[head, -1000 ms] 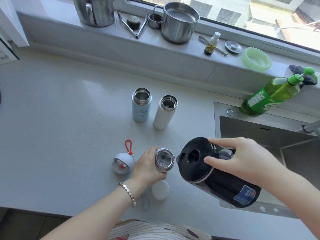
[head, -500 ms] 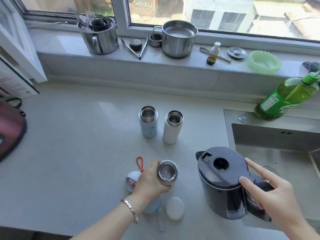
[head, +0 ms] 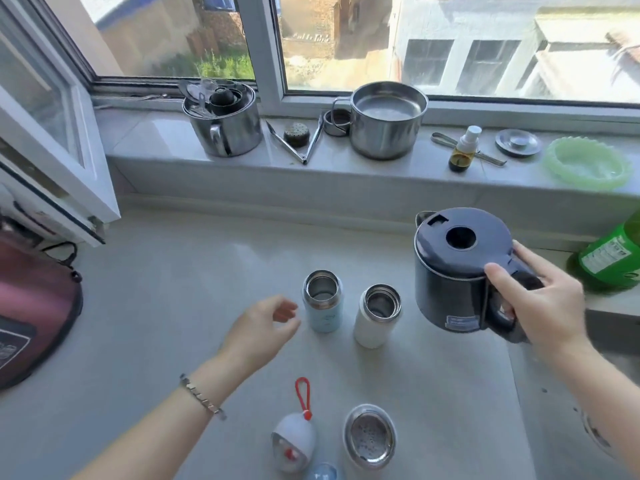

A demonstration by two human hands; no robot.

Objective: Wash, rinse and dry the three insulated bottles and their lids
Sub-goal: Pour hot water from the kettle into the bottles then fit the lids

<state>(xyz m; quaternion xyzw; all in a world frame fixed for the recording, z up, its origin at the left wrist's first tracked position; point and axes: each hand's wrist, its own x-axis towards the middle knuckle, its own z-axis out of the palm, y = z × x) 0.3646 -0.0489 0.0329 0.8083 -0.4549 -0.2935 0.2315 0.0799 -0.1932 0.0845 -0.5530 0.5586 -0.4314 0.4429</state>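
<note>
Three open insulated bottles stand on the counter: a light blue bottle [head: 322, 301], a white bottle [head: 377, 315] to its right, and a third bottle [head: 370, 439] with a strainer in its mouth near the bottom edge. A white lid with a red loop [head: 294, 439] lies left of that third bottle, and a blue lid [head: 322, 472] peeks in at the bottom. My left hand [head: 263, 329] hovers just left of the blue bottle, fingers loosely curled, holding nothing. My right hand [head: 540, 303] grips the handle of a dark kettle [head: 457, 268], held upright right of the white bottle.
The windowsill carries two steel pots [head: 225, 123] [head: 386, 119], tongs [head: 299, 143], a small spray bottle [head: 464, 148] and a green dish [head: 588, 164]. A green detergent bottle [head: 613, 258] leans at the right. A dark red bag [head: 31, 306] sits at the left.
My left hand let go of the strainer bottle and moved up toward the blue bottle. My right hand raised the kettle away from the strainer bottle, to beside the white one.
</note>
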